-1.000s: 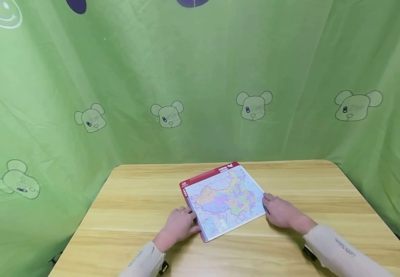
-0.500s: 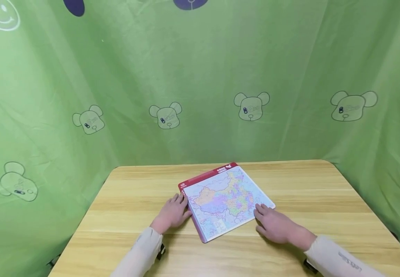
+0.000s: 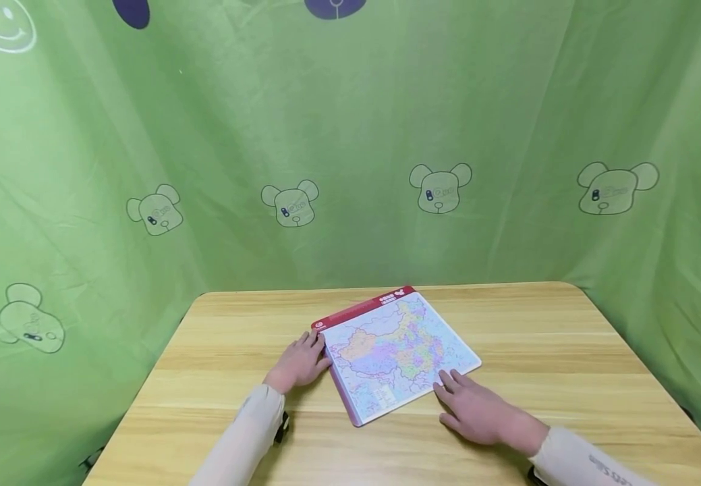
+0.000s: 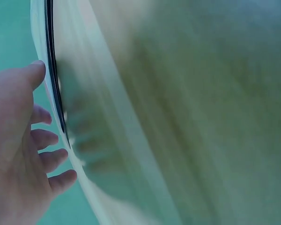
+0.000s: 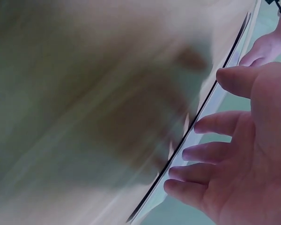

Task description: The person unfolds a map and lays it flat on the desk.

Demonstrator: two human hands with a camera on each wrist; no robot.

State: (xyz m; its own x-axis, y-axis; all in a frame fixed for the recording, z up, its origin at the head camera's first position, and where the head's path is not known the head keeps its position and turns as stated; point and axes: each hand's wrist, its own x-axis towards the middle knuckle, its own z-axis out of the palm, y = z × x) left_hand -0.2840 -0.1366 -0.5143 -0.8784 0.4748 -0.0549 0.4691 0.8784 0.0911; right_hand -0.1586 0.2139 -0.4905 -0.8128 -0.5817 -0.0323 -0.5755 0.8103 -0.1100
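Note:
A flat map board, with a red band along its far side and a pastel-coloured map, lies at an angle on the wooden table. My left hand touches its left edge near the red corner, fingertips at the border. Along the near edge, toward the right corner, my right hand rests with its fingertips at the rim. Fingers of the left hand are spread loosely beside the board's thin dark edge in the left wrist view. In the right wrist view the right hand has extended fingers lined up along that edge.
The light wooden table has rounded far corners. Behind it and at both sides hangs a green curtain printed with bear faces. A pale sleeve covers each forearm, with a dark band at the wrist.
My right hand has left the board's right corner and slid onto the near edge. The left hand has shifted up along the left edge. The board has stayed nearly in place.

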